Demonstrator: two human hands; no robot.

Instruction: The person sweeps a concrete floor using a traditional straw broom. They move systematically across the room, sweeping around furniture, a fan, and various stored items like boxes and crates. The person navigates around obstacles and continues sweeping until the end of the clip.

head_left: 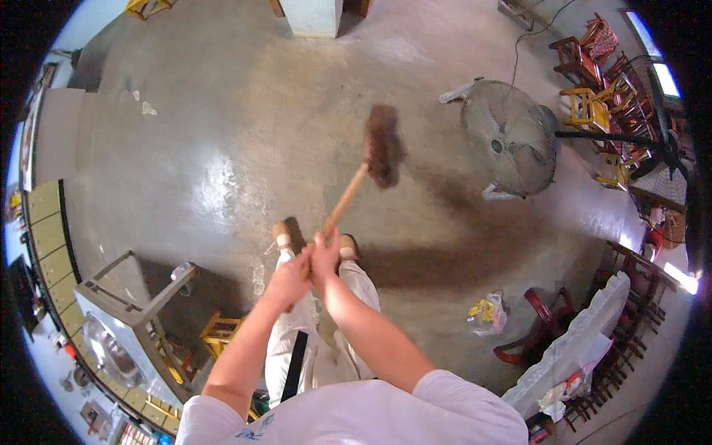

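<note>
While the left hand and right hand were clamped close together around a wooden handle, its brown mop head was seen on the floor ahead; by too wide a rightward swing, the fan might have been knocked.

The brown head of this long-handled tool is a blur, bristles or strands, no telling which; a stretch of its wooden handle vanishes inside the left hand and right hand; the top edge slices through a yellow stool and a pale pillar; yellow stuff in the plastic bag is too small to identify; the left forearm covers part of another stool.
</note>
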